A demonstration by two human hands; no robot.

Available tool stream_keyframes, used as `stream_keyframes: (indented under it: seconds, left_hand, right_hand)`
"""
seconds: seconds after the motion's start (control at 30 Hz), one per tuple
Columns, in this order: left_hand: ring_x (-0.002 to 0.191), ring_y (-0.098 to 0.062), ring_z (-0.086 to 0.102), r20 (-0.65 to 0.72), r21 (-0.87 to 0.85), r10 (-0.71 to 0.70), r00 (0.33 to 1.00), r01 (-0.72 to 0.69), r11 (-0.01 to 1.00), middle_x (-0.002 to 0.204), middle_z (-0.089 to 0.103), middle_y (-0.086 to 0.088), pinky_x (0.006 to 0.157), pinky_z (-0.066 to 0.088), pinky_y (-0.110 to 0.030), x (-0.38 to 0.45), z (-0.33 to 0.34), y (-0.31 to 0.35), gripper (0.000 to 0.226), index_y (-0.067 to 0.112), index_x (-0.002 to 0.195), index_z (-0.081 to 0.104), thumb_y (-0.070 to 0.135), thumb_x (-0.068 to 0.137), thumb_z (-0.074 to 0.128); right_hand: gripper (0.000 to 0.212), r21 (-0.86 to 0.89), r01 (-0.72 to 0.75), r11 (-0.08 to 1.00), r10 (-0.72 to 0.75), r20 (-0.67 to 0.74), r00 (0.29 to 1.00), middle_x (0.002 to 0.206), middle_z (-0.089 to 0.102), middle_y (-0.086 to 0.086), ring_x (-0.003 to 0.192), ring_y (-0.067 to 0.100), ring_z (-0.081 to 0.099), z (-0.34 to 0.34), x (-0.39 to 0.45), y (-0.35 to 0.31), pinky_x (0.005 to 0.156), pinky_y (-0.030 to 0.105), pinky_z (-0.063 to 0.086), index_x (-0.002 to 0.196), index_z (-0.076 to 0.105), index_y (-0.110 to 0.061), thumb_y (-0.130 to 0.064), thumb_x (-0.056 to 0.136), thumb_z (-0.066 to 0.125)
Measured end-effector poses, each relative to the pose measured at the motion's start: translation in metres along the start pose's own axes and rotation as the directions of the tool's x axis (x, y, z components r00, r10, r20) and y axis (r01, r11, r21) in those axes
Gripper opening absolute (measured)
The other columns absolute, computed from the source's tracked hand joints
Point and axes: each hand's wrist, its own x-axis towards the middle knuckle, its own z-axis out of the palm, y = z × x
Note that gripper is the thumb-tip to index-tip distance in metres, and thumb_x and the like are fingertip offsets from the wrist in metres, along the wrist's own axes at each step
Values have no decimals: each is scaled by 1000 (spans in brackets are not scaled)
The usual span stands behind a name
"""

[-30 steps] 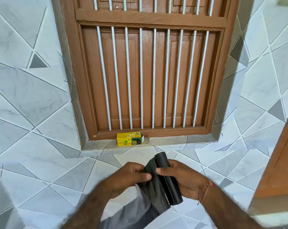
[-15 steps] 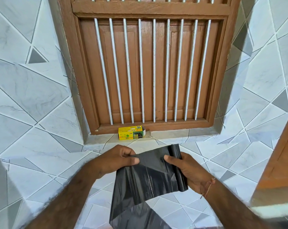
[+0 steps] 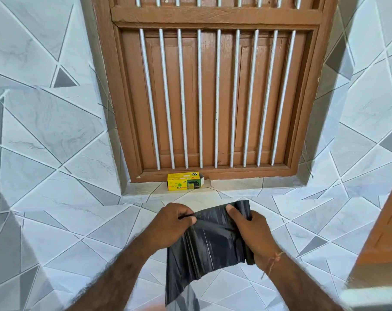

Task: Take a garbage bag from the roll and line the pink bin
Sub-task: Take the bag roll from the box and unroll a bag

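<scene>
Two hands, one black garbage bag [image 3: 209, 241], one yellow box [image 3: 184, 181] at twelve o'clock.
Left hand [image 3: 171, 223] and right hand [image 3: 250, 230] pinch the glossy, creased bag's top edge.

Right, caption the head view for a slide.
Both hands stretch a black garbage bag below a barred wooden window.

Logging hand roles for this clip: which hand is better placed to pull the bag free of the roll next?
Probably the left hand: it pinches the free edge of the unrolled black bag and can pull away. The right hand is wrapped around the roll, so it suits anchoring.
</scene>
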Motion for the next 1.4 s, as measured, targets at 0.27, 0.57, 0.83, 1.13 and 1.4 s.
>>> stream_keyframes:
  seconds: [0.27, 0.57, 0.83, 1.13, 1.4]
  left_hand:
    - [71, -9, 61, -19, 2, -30, 999, 30, 1000, 76, 69, 1, 68, 45, -23, -4, -8, 2, 19, 18, 78, 72, 18, 91, 60]
    - [72, -10, 61, 38, -1, -20, 999, 20, 1000, 84, 72, -9, 66, 45, -24, -9, -2, 6, 16, 15, 80, 73, 21, 90, 62]
    - [76, -12, 64, 33, -20, -36, 999, 37, 999, 86, 73, -7, 72, 47, -27, -13, -7, 9, 14, 16, 82, 73, 20, 89, 62]
    - [56, 4, 54, 67, -9, -17, 998, 18, 1000, 69, 65, 4, 55, 40, -9, -19, -13, 17, 15, 16, 81, 73, 21, 89, 62]
    - [56, -5, 49, 59, 67, 40, 997, -44, 997, 61, 57, 3, 58, 38, -25, -23, -6, 23, 31, 12, 71, 68, 34, 90, 60]
  right_hand:
    - [17, 50, -138, 989, 116, 315, 942, 90, 63, 17, 79, 30, 62, -8, -4, 6, 70, 44, 55, 100, 62, -6, -11, 90, 49]
    - [7, -235, 149, 961, -144, 35, 989, 83, 64, 9, 77, 25, 62, 7, -16, 2, 67, 34, 50, 89, 58, -14, -13, 82, 56]
    - [39, 168, -184, 968, 107, 386, 916, 102, 75, 11, 96, 28, 69, 12, -18, -1, 90, 43, 52, 107, 69, -17, -47, 94, 48]
    - [27, 55, 40, 998, -55, 326, 944, 105, 71, 12, 96, 28, 69, 20, -18, -1, 84, 43, 57, 106, 63, -15, -20, 81, 72]
    - [21, 124, 162, 979, -182, 167, 969, 74, 67, 7, 69, 20, 64, 29, -23, -4, 67, 36, 53, 75, 66, -12, -31, 84, 71]
